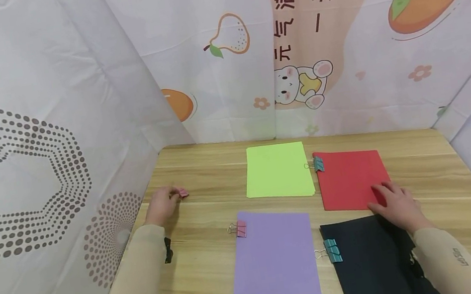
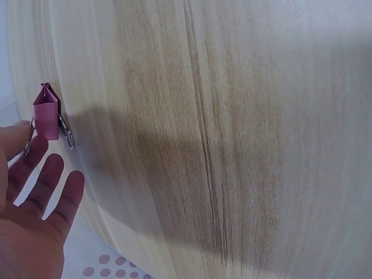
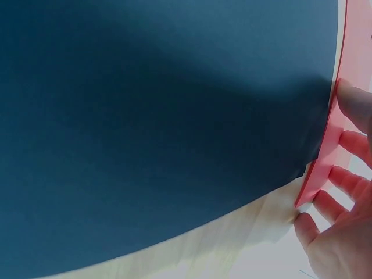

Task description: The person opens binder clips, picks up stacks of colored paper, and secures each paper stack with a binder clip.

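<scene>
At the table's left edge my left hand (image 1: pixel 162 206) pinches a pink binder clip (image 1: pixel 182 192). The left wrist view shows thumb and forefinger on one wire handle of that clip (image 2: pixel 47 113), its other fingers spread loosely. My right hand (image 1: pixel 399 207) rests its fingertips on the lower right corner of a red paper stack (image 1: pixel 350 176), which carries a teal binder clip (image 1: pixel 319 164) on its left edge. Below that hand and forearm lies black paper (image 1: pixel 369 259), partly hidden by the sleeve, with another teal binder clip (image 1: pixel 333 251) on it.
Purple paper (image 1: pixel 273 257) with a pink clip (image 1: pixel 241 229) lies at the middle front of the wooden table (image 1: pixel 206 261). Yellow-green sheets (image 1: pixel 277 171) lie behind it, left of the red stack. Printed curtains (image 1: pixel 218 89) hang at the back and left.
</scene>
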{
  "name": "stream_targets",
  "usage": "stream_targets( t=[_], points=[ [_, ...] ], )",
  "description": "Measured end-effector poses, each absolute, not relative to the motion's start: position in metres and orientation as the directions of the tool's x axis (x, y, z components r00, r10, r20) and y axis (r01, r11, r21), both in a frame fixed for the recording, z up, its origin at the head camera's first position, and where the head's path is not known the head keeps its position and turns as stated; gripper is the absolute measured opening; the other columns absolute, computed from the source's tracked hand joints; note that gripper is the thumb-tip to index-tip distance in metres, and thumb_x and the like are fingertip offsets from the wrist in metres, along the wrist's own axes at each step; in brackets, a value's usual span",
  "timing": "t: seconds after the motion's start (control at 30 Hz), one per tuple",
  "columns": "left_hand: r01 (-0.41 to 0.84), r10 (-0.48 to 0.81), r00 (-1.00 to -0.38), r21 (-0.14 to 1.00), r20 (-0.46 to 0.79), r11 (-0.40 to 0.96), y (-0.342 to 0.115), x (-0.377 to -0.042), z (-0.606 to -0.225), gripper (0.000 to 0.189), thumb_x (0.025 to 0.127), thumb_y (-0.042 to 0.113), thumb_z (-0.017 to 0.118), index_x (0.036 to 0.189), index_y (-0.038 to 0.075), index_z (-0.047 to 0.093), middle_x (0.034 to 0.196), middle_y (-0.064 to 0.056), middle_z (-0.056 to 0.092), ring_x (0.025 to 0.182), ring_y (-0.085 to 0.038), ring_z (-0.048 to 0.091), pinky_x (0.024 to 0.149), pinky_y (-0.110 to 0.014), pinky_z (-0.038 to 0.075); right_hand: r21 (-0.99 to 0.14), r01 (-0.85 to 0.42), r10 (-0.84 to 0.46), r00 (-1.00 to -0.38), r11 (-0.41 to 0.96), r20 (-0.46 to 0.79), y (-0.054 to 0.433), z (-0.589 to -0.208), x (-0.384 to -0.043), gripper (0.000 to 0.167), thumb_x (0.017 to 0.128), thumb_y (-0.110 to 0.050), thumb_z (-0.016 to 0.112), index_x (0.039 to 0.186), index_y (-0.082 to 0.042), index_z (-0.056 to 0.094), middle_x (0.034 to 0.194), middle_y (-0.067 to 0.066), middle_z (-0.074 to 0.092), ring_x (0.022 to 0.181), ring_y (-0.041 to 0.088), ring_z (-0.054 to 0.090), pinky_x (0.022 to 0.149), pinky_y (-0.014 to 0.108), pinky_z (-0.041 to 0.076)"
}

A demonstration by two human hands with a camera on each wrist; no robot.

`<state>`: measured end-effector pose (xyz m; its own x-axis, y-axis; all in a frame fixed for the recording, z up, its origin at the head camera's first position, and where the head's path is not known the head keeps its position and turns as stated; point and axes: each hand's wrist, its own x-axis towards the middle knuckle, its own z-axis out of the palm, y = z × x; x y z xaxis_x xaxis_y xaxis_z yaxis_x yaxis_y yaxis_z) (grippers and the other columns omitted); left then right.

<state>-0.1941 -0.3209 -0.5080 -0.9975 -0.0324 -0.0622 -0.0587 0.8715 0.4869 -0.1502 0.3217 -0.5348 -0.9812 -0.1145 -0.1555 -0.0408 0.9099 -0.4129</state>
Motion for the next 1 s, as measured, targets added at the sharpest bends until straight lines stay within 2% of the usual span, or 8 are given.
stream_targets(
  t=[0.27,0.6,0.83,1.0],
  points=[
    [-0.051,-0.029,-0.998,0.507,-0.051,0.861,-0.3222,-0.1918,-0.5087,0.019,0.101,0.003,0.060,0.115,-0.005,0.070,0.118,-0.026,0.068,0.112,-0.043,0.064,0.093,-0.056,0.052,-0.419,-0.036,-0.111,-0.982,0.907,-0.156,0.3221,-0.5366,-0.1515,0.078,0.091,-0.039,0.073,0.146,0.005,0.040,0.148,0.039,0.027,0.126,0.064,0.024,0.092,0.082,0.028],
    [-0.107,-0.073,-0.994,0.513,-0.085,0.852,-0.3238,-0.1879,-0.5062,0.031,0.106,0.018,0.054,0.127,-0.003,0.064,0.124,-0.026,0.066,0.112,-0.041,0.063,0.093,-0.056,0.051,-0.420,-0.040,-0.117,-0.980,0.907,-0.159,0.3237,-0.5386,-0.1532,0.078,0.091,-0.040,0.072,0.146,0.005,0.041,0.148,0.039,0.028,0.126,0.064,0.024,0.091,0.082,0.029],
    [-0.161,-0.119,-0.986,0.499,-0.115,0.852,-0.3247,-0.1875,-0.5063,0.031,0.107,0.019,0.053,0.124,-0.004,0.065,0.121,-0.025,0.068,0.109,-0.040,0.065,0.090,-0.054,0.053,-0.425,-0.037,-0.115,-0.980,0.905,-0.160,0.3232,-0.5385,-0.1528,0.078,0.091,-0.041,0.072,0.146,0.005,0.040,0.148,0.039,0.027,0.126,0.064,0.023,0.092,0.082,0.028],
    [-0.148,-0.113,-0.988,0.488,-0.101,0.860,-0.3235,-0.1877,-0.5064,0.027,0.105,0.016,0.055,0.119,-0.005,0.066,0.118,-0.026,0.069,0.107,-0.041,0.066,0.090,-0.054,0.053,-0.426,-0.036,-0.114,-0.980,0.904,-0.160,0.3228,-0.5379,-0.1524,0.077,0.092,-0.038,0.073,0.146,0.005,0.040,0.147,0.039,0.027,0.126,0.064,0.023,0.092,0.082,0.028]
  ],
)
